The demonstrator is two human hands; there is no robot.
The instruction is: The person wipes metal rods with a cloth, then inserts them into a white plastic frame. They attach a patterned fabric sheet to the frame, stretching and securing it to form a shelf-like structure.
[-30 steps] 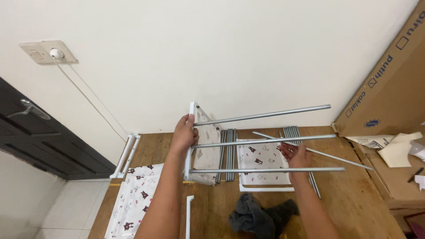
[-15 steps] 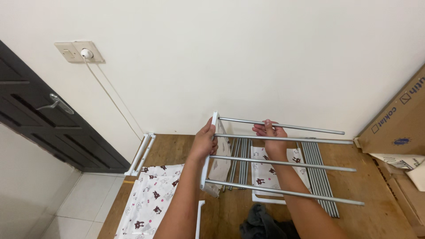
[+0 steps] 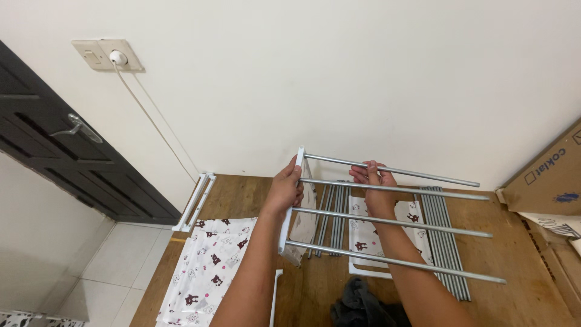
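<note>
The left hand is clamped on the white end bar of the rack, held above the wooden floor. Four rods run rightward from it. The right hand curls around the far rods. Since a second ago, it has moved from the nearer rods to the far ones.

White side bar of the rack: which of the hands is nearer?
Left. The left hand grips the white side bar; the right hand is farther along the top metal rods, away from it.
</note>
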